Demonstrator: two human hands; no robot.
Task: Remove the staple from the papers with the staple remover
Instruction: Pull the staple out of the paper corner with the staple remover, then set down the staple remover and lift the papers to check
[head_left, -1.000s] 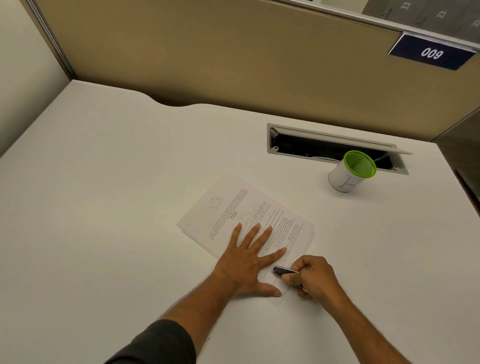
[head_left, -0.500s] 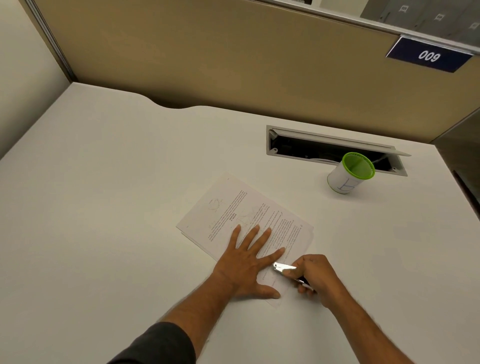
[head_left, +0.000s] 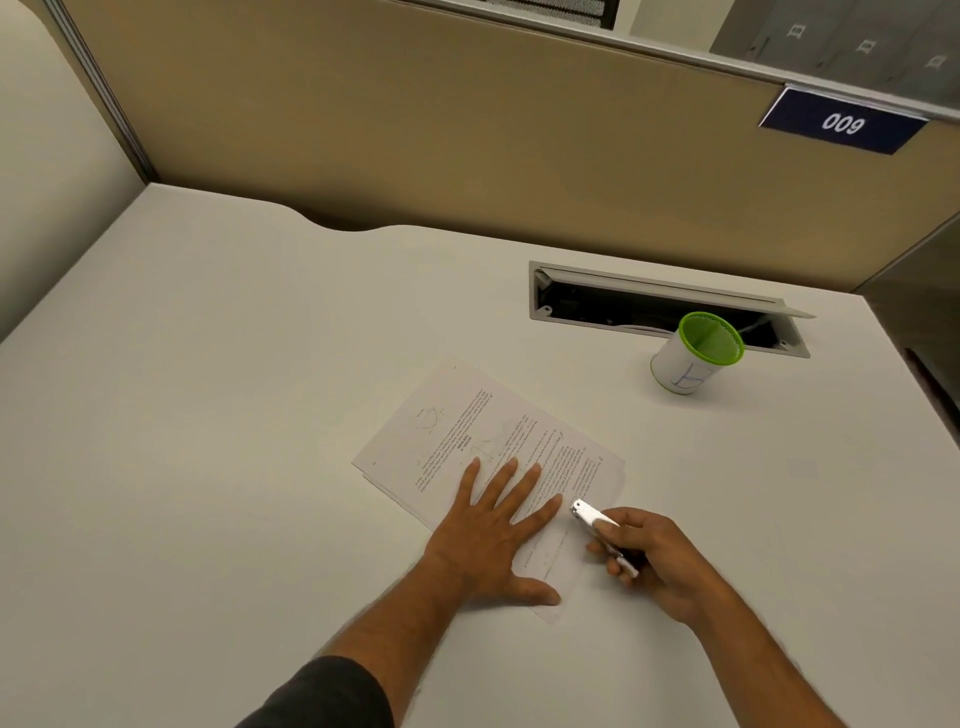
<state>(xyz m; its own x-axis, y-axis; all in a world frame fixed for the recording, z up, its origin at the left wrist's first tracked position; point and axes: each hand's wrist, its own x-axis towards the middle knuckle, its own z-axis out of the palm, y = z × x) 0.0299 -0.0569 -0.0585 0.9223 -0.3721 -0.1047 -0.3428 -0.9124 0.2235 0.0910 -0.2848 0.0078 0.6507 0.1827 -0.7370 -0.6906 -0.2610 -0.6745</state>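
A small stack of printed papers (head_left: 467, 426) lies at an angle on the white desk (head_left: 208, 415). My left hand (head_left: 493, 535) rests flat on the near half of the papers, fingers spread, pinning them down. My right hand (head_left: 654, 561) grips a silver staple remover (head_left: 589, 514) just off the papers' right edge. The tool's tip points left and sits close to my left forefinger tip, slightly raised. The staple itself is too small to make out.
A white cup with a green rim (head_left: 696, 353) stands at the back right, next to an open cable tray (head_left: 623, 301) set into the desk. A tan partition wall (head_left: 467, 130) closes off the far side.
My right hand has lifted the staple remover up and to the right, away from the papers' near corner. My left hand has stayed flat on the papers.
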